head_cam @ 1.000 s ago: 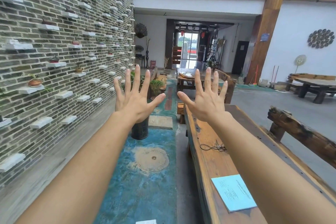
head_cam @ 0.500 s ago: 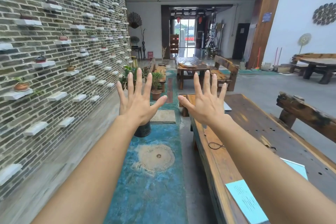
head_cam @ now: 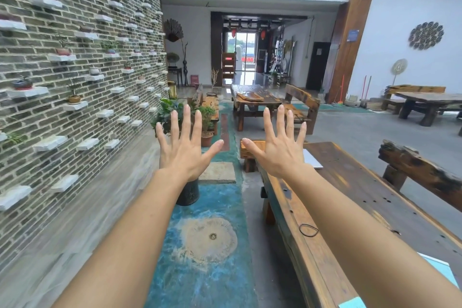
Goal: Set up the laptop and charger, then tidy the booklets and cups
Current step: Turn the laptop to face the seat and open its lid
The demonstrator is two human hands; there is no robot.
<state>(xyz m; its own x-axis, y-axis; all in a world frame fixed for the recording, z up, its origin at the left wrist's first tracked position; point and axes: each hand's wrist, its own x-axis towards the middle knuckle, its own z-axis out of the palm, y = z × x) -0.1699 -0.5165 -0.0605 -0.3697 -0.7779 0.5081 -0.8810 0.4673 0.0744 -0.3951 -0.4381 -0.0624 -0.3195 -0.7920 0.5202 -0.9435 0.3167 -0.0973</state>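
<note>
Fingers [head_cam: 186,120] of both hands are spread wide and straight, with the backs of the hands toward the camera, and they hold nothing. The left hand [head_cam: 183,150] and right hand [head_cam: 280,152] are raised side by side in the air, clear of every object. A pale flat slab, probably the closed laptop [head_cam: 313,159], lies on the long wooden table [head_cam: 355,187] just beyond the right hand, which partly hides it. A thin black cable loop [head_cam: 308,229], possibly the charger lead, lies nearer, close to the table's left edge. Light blue booklets [head_cam: 443,273] lie at the near end, partly under the right forearm. No cups are in view.

The task appears unstarted, and the laptop is judged the first step. To do it well, lower both hands to the slab, take it by its two side edges and keep it level. Lift the cable rather than dragging it, since it could slip over the edge.
</note>
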